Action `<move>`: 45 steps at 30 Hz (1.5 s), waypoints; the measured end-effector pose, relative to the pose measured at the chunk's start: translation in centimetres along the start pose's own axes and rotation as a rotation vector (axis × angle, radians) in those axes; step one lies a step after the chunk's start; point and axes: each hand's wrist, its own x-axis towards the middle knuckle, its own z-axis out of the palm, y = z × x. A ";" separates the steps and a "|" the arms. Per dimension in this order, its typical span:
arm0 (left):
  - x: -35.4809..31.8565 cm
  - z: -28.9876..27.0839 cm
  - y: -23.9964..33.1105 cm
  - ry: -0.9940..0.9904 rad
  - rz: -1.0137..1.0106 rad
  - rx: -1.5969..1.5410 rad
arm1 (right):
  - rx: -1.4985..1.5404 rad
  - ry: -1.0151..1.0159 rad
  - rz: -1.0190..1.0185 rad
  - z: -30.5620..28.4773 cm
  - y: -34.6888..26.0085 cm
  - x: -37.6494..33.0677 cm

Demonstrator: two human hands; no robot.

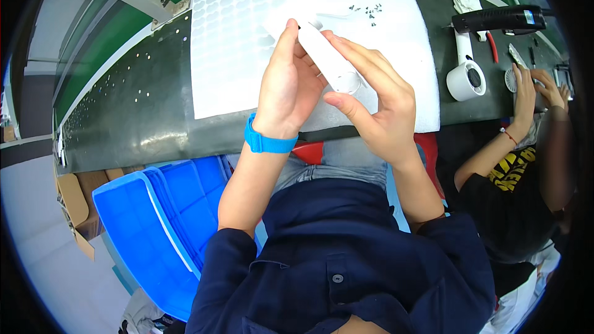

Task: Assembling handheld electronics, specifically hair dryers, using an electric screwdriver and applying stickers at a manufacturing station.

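Seen from above, a person's 2 bare hands meet over a white padded sheet (405, 55) on a dark green workbench (133, 120). Between them, near the sheet's centre, is a long white casing (327, 57) with a rounded lower end, tilted with its top toward the left. The left hand (286, 89), with a blue wristband (270, 143) below it, holds the casing from the left — thumb raised near its top, fingers behind. The right hand (390, 108) is half curled, fingers along the casing's right side, thumb near the lower end; whether it grips cannot be told. Small dark pieces (372, 15) lie scattered beyond. To the right stands a white handheld fan (456, 84), near a co-worker's hands (525, 86); blue bins (133, 229) sit lower left.
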 end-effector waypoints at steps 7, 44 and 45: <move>-0.5 0.6 0.1 0.022 0.021 -0.011 | -0.009 0.046 -0.083 0.0 0.4 -0.1; -3.1 -2.3 0.2 -0.314 -0.104 -0.104 | 0.224 0.321 0.284 -3.8 -0.3 -4.8; -3.5 -2.4 0.3 -0.295 -0.086 -0.084 | 0.100 0.378 0.272 -5.0 0.3 -5.4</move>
